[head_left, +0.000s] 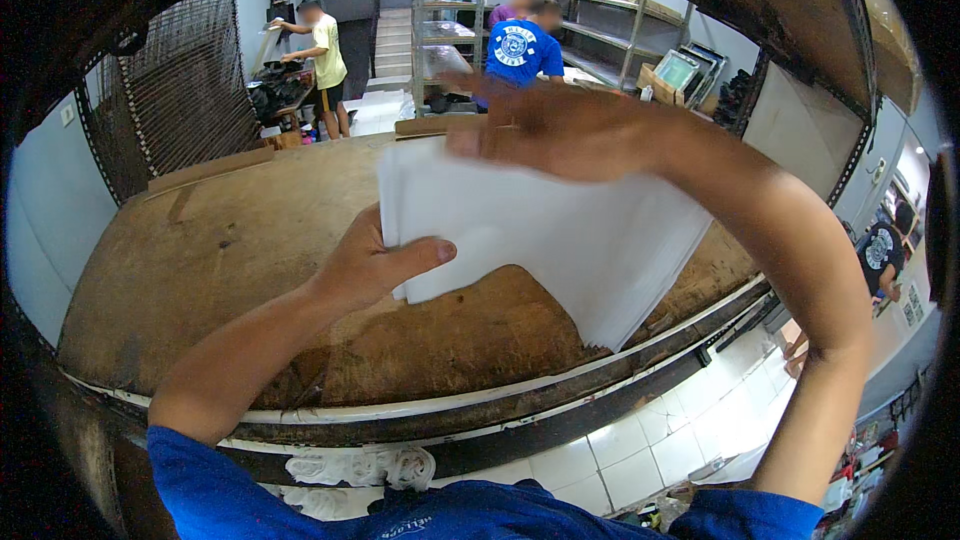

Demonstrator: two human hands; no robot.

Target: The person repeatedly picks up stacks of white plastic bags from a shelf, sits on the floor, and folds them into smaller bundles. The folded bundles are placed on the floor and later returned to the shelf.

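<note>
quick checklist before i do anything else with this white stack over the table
1. Left hand has a grip on the white sheet stack, thumb on top: ok
2. Right hand holds the stack's far edge: ok, though blurred
3. Stack edges aligned: not ok, edges at the lower right corner look slightly fanned
4. Stack resting on the worn wooden table: cannot tell
5. Table surface under the stack free of objects: cannot tell, hidden
6. People in blue shirt and yellow shirt well away: ok

Paper stack (pixel 540 240) above table (pixel 200 270); shelving (pixel 600 30) behind; mesh rack (pixel 180 90) far left.
</note>
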